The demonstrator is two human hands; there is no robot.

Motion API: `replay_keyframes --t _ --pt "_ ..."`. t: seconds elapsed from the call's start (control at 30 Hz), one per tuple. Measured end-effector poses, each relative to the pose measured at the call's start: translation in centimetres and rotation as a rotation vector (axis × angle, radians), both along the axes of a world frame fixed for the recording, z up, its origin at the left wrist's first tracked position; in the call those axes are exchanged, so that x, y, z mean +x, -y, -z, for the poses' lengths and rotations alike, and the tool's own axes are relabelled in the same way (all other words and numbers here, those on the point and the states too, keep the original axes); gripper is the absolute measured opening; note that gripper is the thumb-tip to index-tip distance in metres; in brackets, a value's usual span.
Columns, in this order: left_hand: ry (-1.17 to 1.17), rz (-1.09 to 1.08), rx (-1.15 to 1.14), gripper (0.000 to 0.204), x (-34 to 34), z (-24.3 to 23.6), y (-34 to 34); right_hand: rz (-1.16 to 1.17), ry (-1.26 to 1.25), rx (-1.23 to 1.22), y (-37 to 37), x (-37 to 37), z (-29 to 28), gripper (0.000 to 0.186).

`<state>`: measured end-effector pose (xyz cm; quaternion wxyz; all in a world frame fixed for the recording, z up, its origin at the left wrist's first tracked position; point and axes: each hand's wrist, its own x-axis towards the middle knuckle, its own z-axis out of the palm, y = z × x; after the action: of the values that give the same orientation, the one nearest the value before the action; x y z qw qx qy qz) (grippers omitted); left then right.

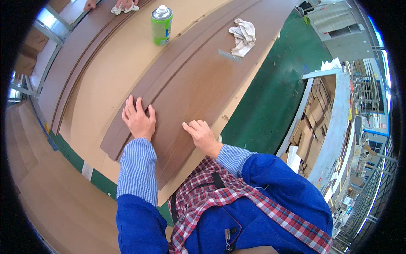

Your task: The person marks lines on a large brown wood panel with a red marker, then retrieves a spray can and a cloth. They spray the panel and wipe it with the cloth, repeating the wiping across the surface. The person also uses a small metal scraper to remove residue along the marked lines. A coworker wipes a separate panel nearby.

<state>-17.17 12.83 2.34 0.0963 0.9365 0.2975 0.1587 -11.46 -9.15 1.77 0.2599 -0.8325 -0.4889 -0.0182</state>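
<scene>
A long brown moulded panel stretches away in front of me, with a groove running along it. Flat on its left part, near the close end, rests my left hand, fingers spread and holding nothing. My right hand is at the panel's right side, its fingers curled in and pressed to the surface. Whatever those fingers may hold is hidden. A crumpled white cloth lies farther up the panel, beside a clear strip. To the left of the panel stands a green spray can with a white top.
Cardboard covers the table under the panels. At the far left lies a second brown panel, where another person's hand presses a white cloth. A metal-framed bin of cardboard scraps stands right, across the green floor.
</scene>
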Motion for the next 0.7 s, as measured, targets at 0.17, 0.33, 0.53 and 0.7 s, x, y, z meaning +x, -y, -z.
replay_keyframes --t 0.17,0.33,0.53,0.7 --pt "0.027 0.132 -0.020 0.053 -4.5 1.3 -0.2 0.165 -0.045 0.092 1.9 1.5 0.1 0.023" --pt "-0.046 0.103 -0.019 0.052 -13.9 0.8 -1.2 0.142 0.085 -0.032 -0.9 -10.9 0.1 0.035" --pt "0.000 0.062 -0.049 0.048 -15.3 1.4 -1.4 0.150 0.157 -0.292 0.1 -9.3 -1.1 0.034" --pt "-0.060 0.043 -0.055 0.050 -15.1 1.3 -1.0 0.286 0.107 -0.216 -1.0 -14.1 0.0 0.034"
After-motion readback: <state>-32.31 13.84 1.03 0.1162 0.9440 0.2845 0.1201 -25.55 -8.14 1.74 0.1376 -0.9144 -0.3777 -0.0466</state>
